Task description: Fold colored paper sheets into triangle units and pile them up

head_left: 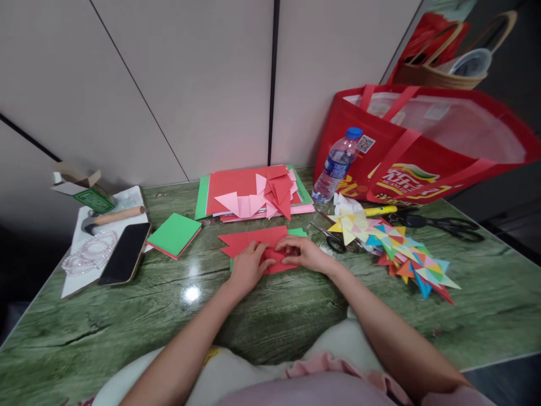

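Both of my hands meet over a piece of folded red paper point(276, 255) at the middle of the table. My left hand point(250, 260) is closed on its left part with bent fingers. From the other side, my right hand point(305, 254) pinches the same paper, thumb and fingertips close together. Beneath lie more red paper sheets point(236, 241) with pointed left ends, and green paper point(297, 232) peeks out behind them. The fingers hide much of the fold.
Behind is a paper stack point(203, 197) topped with pink folded pieces point(240, 204). Green square paper point(174, 234) and a phone point(125, 254) lie left. To the right are scissors point(335, 243), colourful folded stars point(406, 254), a water bottle point(336, 169) and a red bag point(422, 152).
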`<state>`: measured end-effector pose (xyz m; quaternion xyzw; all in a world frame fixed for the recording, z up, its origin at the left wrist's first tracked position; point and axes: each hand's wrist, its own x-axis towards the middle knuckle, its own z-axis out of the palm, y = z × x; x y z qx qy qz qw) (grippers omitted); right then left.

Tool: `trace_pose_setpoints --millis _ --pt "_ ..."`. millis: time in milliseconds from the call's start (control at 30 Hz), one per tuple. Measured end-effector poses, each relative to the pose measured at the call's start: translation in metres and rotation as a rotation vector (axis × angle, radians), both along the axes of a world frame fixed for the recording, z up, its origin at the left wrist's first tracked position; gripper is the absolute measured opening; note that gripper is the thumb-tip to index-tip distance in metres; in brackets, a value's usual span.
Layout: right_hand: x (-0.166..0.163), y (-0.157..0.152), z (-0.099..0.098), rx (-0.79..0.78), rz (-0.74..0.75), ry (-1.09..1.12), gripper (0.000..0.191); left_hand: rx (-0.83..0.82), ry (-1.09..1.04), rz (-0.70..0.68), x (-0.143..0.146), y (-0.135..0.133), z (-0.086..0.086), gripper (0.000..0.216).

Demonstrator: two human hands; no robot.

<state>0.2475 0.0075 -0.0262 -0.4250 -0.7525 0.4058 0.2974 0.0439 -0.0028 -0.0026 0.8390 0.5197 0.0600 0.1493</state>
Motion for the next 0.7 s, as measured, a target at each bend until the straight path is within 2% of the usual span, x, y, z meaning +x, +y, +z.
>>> trace_pose_setpoints --millis 300,700 --pt "0.0028 0.004 -0.0047 -0.039 -0.001 0.047 0.03 -0.009 0.058 0.052 0.0078 0.0046 0.0031 0.038" --pt "0.0033 0.0039 0.0018 -0.057 0.0 0.039 0.025 -0.009 0.094 0.034 0.0073 0.0048 0.003 0.038"
